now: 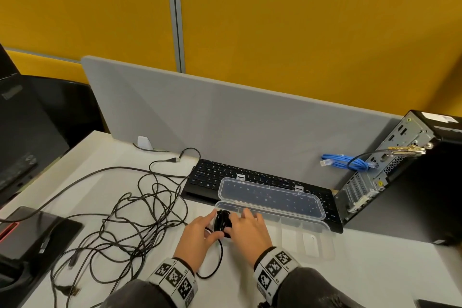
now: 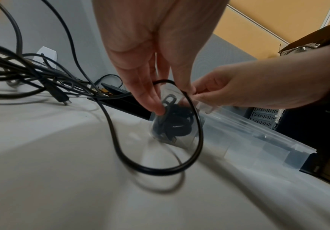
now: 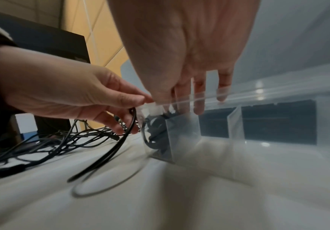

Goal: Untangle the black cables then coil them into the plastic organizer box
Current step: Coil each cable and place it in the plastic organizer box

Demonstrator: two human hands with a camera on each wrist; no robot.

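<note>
A clear plastic organizer box (image 1: 312, 237) lies open on the white desk, its lid (image 1: 270, 197) tipped back over a keyboard. A coiled black cable (image 1: 222, 222) fills the box's leftmost compartment (image 3: 166, 140). My left hand (image 1: 215, 227) is at that compartment's left side, fingers curled round the cable's free loop (image 1: 217, 265), which trails out toward me. My right hand (image 1: 240, 220) reaches in from the right, straight fingers (image 3: 198, 107) down inside the box beside the coil (image 2: 177, 124). A tangle of black cables (image 1: 140, 220) sprawls to the left.
A black keyboard (image 1: 212, 175) sits behind the box against a grey divider (image 1: 250, 127). A black PC tower (image 1: 400, 177) with a blue network cable (image 1: 345, 161) stands at right. A dark monitor base (image 1: 37, 232) sits at left. A small white object (image 1: 310, 245) lies in the box.
</note>
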